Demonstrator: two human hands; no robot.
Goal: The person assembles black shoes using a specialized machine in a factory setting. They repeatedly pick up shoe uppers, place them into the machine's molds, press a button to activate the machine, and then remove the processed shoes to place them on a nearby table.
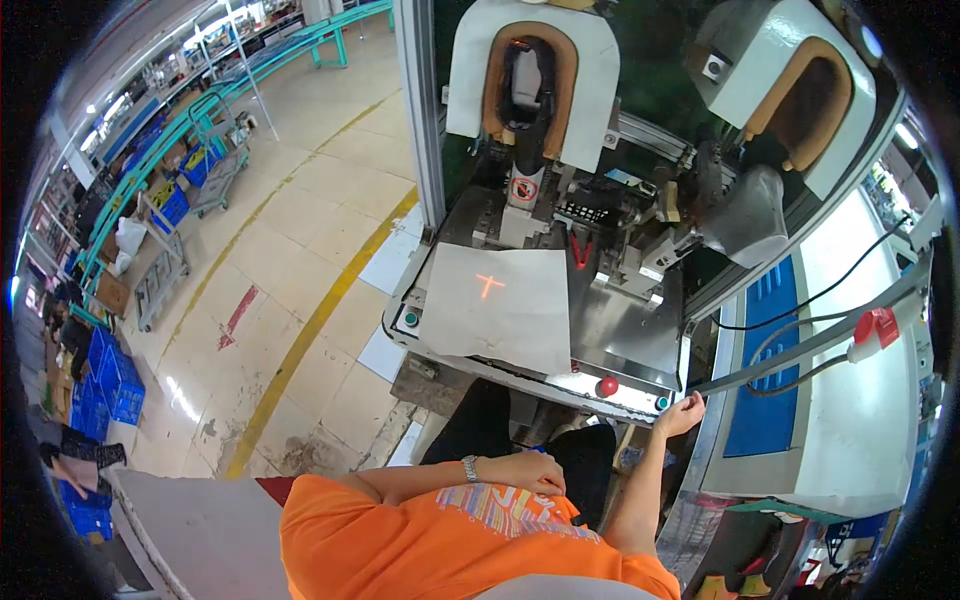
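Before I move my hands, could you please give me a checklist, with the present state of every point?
1. Bare left hand away from the metal worktable: ok, it is by the orange cloth shirt.
2. Bare right hand not touching the round green button at the right corner: cannot tell, it is close beside it.
3. Round red button uncovered: ok.
4. Red light cross on the thin white sheet: ok.
5. Red V-shaped tool off the worktable: not ok, it lies behind the sheet.
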